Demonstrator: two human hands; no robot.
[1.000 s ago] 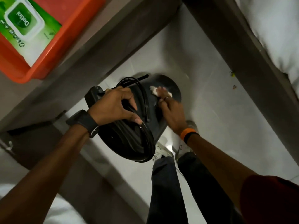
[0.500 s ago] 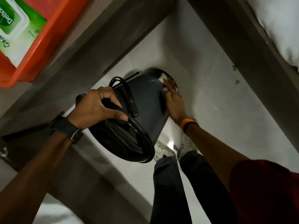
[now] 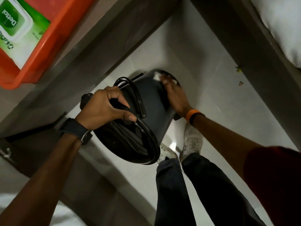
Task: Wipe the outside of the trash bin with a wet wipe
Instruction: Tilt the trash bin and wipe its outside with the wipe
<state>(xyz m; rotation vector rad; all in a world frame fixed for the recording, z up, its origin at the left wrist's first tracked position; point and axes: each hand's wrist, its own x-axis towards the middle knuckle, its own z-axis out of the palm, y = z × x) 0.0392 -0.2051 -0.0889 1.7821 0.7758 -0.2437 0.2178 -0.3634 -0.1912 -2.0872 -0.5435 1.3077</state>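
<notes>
A dark grey trash bin [image 3: 151,97] with a black lid and wire handle is held up, tilted, over the white floor. My left hand [image 3: 105,108] grips its rim and lid on the near left side. My right hand [image 3: 174,93] lies flat along the bin's far right side near its base, pressing a white wet wipe [image 3: 157,77] against the wall. Only small bits of the wipe show past my fingertips.
An orange tray [image 3: 47,46] holding a green pack of wipes [image 3: 17,28] sits on the grey surface at upper left. White bedding [image 3: 280,22] lies at upper right. My legs and white shoes [image 3: 193,141] stand just below the bin.
My right hand and the wipe slid from the bin's side toward its base end. The bin tipped slightly and the wipe shows again at my fingertips. My left hand kept its grip.
</notes>
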